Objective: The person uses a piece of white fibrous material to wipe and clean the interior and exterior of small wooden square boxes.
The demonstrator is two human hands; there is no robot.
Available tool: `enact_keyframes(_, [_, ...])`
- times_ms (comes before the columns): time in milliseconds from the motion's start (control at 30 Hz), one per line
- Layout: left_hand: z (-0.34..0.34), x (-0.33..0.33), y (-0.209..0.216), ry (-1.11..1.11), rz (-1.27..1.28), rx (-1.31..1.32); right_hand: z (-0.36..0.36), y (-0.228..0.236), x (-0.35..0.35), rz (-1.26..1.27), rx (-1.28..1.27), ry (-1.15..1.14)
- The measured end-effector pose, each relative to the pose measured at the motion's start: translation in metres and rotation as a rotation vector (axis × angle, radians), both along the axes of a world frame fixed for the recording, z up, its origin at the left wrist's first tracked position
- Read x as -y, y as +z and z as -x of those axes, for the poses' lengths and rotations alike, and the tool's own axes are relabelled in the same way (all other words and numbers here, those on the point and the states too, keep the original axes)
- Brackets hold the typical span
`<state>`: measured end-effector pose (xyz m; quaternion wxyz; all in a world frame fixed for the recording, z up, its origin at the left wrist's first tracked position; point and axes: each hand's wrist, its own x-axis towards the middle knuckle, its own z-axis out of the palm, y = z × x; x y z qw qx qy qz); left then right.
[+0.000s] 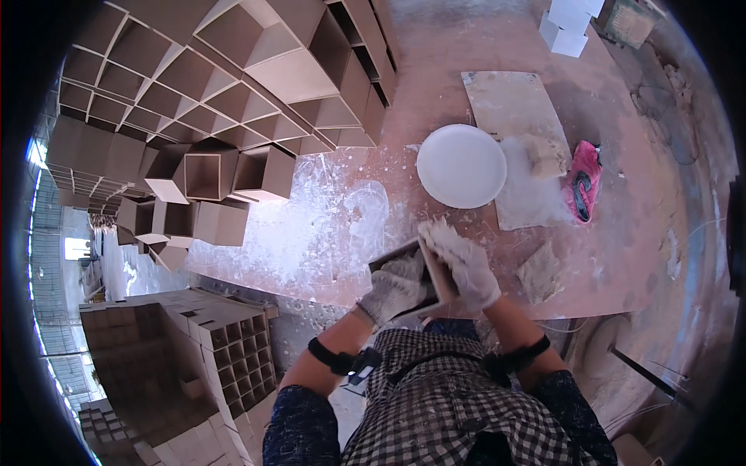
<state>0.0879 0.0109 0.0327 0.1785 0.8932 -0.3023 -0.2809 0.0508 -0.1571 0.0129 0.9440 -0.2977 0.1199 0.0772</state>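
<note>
A brown open box [441, 273] with thin board walls is held tilted in front of my apron, above the near edge of the table. My left hand [398, 286], in a knitted work glove, reaches into the box's opening and grips it from inside; its fingertips are partly hidden. My right hand [468, 268], in a dusty whitish glove, lies along the outer right wall, fingers bent against the board. The fingertips there are blurred, and whether something thin is under them I cannot tell.
Beyond the box on the reddish dusty table [342, 272] are a round white lid-like disc [461, 166], a worn board [517, 105], a pale block [546, 155] and a pink cloth item [583, 182]. Stacked brown boxes [206, 175] rise at left; more compartmented boxes [237, 357] stand lower left.
</note>
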Motion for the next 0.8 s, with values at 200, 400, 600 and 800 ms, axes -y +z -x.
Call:
enact_keyframes(200, [0.019, -0.038, -0.025, -0.132, 0.297, 0.243, 0.082, -0.019, -0.019, 1.356, 0.67, 0.013])
enact_keyframes(400, [0.026, -0.058, -0.088, -0.229, 0.192, 0.327, 0.014, 0.006, -0.012, 1.369, 0.841, -0.159])
enact_keyframes(600, [0.022, -0.056, -0.065, -0.12, 0.275, 0.15, 0.065, -0.01, -0.033, 1.546, 0.907, 0.061])
enact_keyframes(800, [0.032, -0.07, -0.054, -0.099, 0.302, 0.112, 0.054, -0.013, -0.018, 1.546, 0.839, 0.024])
